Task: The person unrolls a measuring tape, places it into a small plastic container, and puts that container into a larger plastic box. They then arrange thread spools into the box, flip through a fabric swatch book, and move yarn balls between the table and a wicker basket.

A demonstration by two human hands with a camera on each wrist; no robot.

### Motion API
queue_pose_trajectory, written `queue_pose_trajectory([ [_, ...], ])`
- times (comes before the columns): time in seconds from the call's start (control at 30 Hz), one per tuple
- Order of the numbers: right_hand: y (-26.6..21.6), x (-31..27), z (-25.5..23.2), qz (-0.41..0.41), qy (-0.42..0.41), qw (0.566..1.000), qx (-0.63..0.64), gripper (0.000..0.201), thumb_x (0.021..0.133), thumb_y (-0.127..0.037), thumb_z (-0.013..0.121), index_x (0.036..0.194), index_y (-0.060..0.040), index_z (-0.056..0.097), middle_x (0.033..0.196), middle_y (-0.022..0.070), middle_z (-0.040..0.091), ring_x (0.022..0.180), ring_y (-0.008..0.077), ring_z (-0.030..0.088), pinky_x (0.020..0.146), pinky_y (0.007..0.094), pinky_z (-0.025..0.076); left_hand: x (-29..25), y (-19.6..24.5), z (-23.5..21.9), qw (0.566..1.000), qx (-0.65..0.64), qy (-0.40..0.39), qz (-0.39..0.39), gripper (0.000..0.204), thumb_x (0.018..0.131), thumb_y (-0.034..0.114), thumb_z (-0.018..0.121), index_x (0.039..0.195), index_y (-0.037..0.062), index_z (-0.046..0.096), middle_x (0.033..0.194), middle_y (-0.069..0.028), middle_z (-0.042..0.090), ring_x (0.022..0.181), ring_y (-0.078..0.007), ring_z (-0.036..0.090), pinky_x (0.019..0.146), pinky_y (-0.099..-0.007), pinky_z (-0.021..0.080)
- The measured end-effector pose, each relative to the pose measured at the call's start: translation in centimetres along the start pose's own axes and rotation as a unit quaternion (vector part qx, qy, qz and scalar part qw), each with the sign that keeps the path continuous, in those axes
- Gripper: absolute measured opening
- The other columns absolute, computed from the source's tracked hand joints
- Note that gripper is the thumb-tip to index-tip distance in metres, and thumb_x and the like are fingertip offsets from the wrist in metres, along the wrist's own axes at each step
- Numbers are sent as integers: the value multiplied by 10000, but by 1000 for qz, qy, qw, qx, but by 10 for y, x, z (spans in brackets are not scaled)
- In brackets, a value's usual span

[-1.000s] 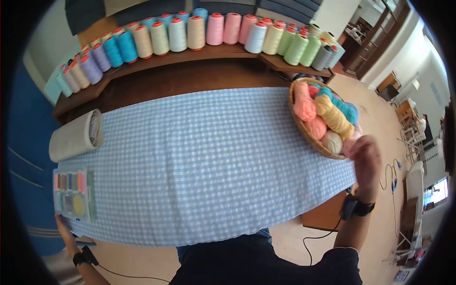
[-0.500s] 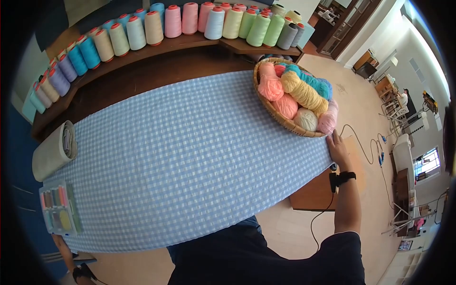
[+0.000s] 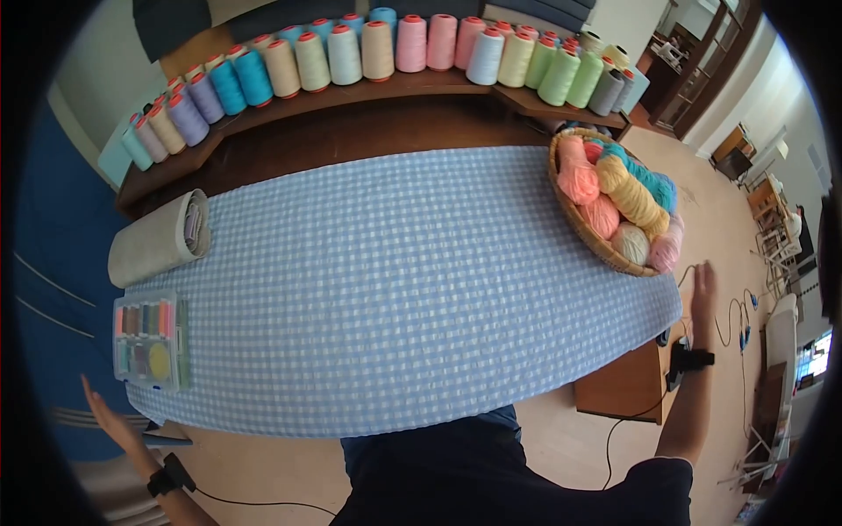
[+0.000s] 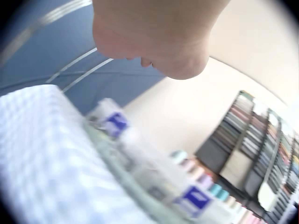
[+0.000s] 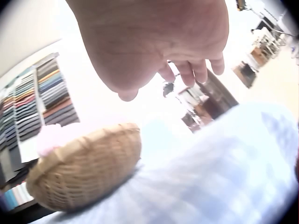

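Observation:
A blue-and-white gingham cloth [image 3: 395, 289] covers the table between my hands. Past its left edge my left hand [image 3: 110, 416] is held out with straight fingers and holds nothing. A clear plastic case [image 3: 147, 346] with coloured contents lies nearest to it, on the cloth's left end. Beyond the right edge, my right hand [image 3: 704, 298] is raised with its fingers extended, apart from the cloth. Close to that hand stands a wicker basket [image 5: 88, 168] of yarn balls, among them a yellow skein [image 3: 631, 197] and a white ball [image 3: 631, 244].
Thread cones [image 3: 412, 44] line a dark wooden shelf [image 3: 377, 101] behind the cloth. A beige fabric roll-like bin [image 3: 153, 244] lies at the back left. A wooden cabinet [image 3: 614, 390] stands below the right edge, and cables [image 3: 728, 324] run over the floor.
My right hand came down from beside the basket to the cloth's right edge, then moved off it to the right. My left hand left the cloth's left corner and moved outward.

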State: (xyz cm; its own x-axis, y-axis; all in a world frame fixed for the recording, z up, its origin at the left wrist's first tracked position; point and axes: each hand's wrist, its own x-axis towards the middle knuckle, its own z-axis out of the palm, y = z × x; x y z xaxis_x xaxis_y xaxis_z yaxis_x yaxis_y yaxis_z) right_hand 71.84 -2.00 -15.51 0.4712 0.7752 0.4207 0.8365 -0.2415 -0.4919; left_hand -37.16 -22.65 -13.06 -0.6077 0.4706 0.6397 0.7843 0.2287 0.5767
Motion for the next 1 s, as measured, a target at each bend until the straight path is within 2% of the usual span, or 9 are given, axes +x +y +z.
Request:
queue_pose_trajectory([
  [0.03, -6, 16, -8, -31, 51, 995, 84, 504, 1057, -338, 518, 1362, 63, 528, 1316, 175, 605, 1237, 260, 566, 1061, 357, 425, 4, 51, 4, 1000, -13, -1, 28, 584, 1081, 399, 364, 1510, 4, 402, 1550, -185, 408, 1460, -300, 356, 1209, -437, 251],
  [0.1, -134, 11, -36, -85, 74, 986, 121, 471, 1057, -328, 524, 1337, 50, 551, 1235, 135, 632, 1111, 203, 616, 983, 329, 473, 9, 122, 25, 969, -237, -55, 36, 575, 1082, 376, 347, 1481, -35, 404, 1529, -208, 424, 1445, -308, 377, 1214, -437, 258],
  [0.17, -253, -13, -32, -134, -7, 928, 347, 416, 1047, -284, 532, 1323, 24, 566, 1190, 116, 641, 1072, 180, 629, 952, 323, 492, 7, 181, 57, 892, -416, -167, 55, 554, 1078, 348, 363, 1464, -47, 397, 1484, -217, 471, 1406, -319, 430, 1206, -452, 290],
  [0.23, -330, -36, -14, -174, -141, 897, 380, 359, 1036, -219, 519, 1305, 14, 573, 1121, 91, 656, 1042, 168, 629, 932, 312, 496, -7, 247, 108, 798, -514, -308, 63, 526, 1065, 343, 410, 1421, -44, 438, 1389, -201, 545, 1311, -310, 521, 1153, -454, 364],
  [0.3, -378, -55, 34, -134, -358, 764, 520, 291, 1016, -164, 558, 1259, -4, 579, 1094, 83, 656, 962, 175, 659, 866, 318, 534, -36, 322, 169, 729, -589, -350, 15, 362, 1067, 249, 445, 1293, -16, 541, 1129, -130, 642, 999, -227, 635, 931, -381, 516],
  [0.37, -418, -75, 79, -93, -441, 724, 522, 252, 1010, -205, 597, 1188, -27, 594, 1065, 64, 654, 929, 166, 663, 805, 300, 545, -59, 363, 230, 678, -608, -400, -100, 262, 1052, 189, 471, 1194, 1, 585, 946, -71, 632, 826, -181, 614, 777, -331, 524],
  [0.5, -445, -88, 170, 117, -507, 604, 603, 179, 994, -222, 616, 1096, -76, 603, 1014, 41, 648, 889, 155, 645, 764, 281, 532, -90, 394, 320, 624, -601, -455, -207, 183, 1004, 186, 562, 1123, 48, 580, 816, -17, 546, 695, -138, 535, 629, -284, 461],
  [0.6, -439, -91, 210, 160, -533, 566, 608, 204, 1009, -239, 605, 1128, -73, 598, 991, 42, 668, 858, 154, 661, 739, 293, 544, -101, 389, 345, 592, -584, -465, -305, 62, 990, 119, 562, 1037, 78, 566, 767, 9, 499, 632, -106, 484, 571, -255, 403],
  [1.0, -423, -85, 234, 119, -619, 487, 604, 200, 1043, -203, 555, 1148, -40, 603, 1037, 76, 680, 923, 171, 687, 824, 318, 593, -105, 370, 349, 523, -603, -512, -317, 334, 955, -22, 556, 752, 173, 374, 661, 44, 409, 524, -59, 351, 483, -229, 286],
])
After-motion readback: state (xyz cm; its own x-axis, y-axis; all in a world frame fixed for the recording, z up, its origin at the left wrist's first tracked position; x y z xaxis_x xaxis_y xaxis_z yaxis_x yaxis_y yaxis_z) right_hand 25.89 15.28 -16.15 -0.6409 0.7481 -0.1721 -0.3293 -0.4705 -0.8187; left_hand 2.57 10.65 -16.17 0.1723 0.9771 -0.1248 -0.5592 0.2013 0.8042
